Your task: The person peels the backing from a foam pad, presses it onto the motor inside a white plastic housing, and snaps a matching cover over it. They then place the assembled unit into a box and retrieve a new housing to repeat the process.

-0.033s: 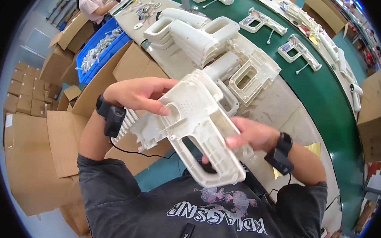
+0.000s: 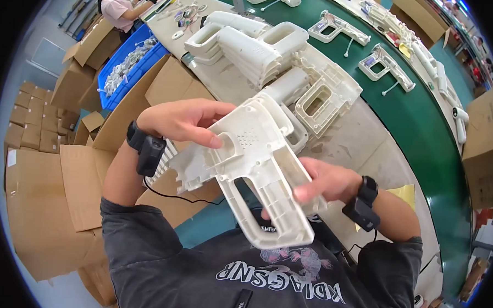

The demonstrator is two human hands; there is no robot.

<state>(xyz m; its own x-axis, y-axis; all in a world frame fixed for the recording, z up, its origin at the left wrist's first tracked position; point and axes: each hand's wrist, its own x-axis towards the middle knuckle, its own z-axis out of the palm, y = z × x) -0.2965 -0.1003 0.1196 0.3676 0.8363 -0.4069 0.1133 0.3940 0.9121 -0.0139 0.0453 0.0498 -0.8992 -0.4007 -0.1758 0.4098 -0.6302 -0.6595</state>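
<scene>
A white plastic housing half (image 2: 251, 139), its ribbed inner side facing up, is held in front of my chest. It has a loop-shaped handle and a patch of small holes. My left hand (image 2: 188, 121) grips its upper left edge, thumb laid on the inner face beside a round recess. At the handle's right side my right hand (image 2: 330, 182) is closed around the edge, thumb on top and a fingertip showing in the handle opening. More fingers of both hands are hidden under the plastic. Just beyond lies another open housing half (image 2: 337, 89) on the table.
Several white housings (image 2: 245, 49) are stacked on the pale worktable (image 2: 362, 153). Beyond it, a green conveyor belt (image 2: 423, 128) carries partly assembled units (image 2: 340, 30). Cardboard boxes (image 2: 46, 200) and a blue bin (image 2: 126, 66) of small parts stand left. Another person (image 2: 123, 8) works at far left.
The held housing has tilted slightly, its handle end moving a little down toward my chest. Both hands keep their hold.
</scene>
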